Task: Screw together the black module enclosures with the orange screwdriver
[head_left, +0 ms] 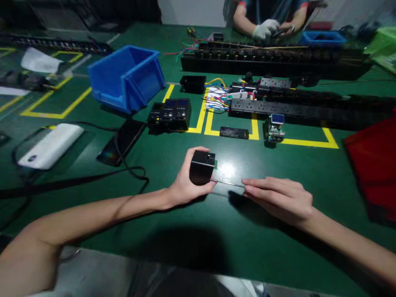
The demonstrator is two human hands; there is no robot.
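A small black box [201, 167] is held upright in my left hand [185, 181], with the fingers and thumb wrapped round its sides. From the right, my right hand [280, 198] pinches a thin metal rod [229, 183] between thumb and fingertips. The rod's far end reaches the lower right side of the box, near my left fingertips; whether it touches the box cannot be made out. Both hands are over the green table [247, 251].
Beyond the hands are a flat black piece [234, 132], a small circuit board [275, 128], black modules [170, 115], and socket strips with wires [269, 106]. A blue bin [107, 78], phone [122, 141] and white power bank [52, 146] lie left. Opposite, a person's gloved hand [266, 29] works.
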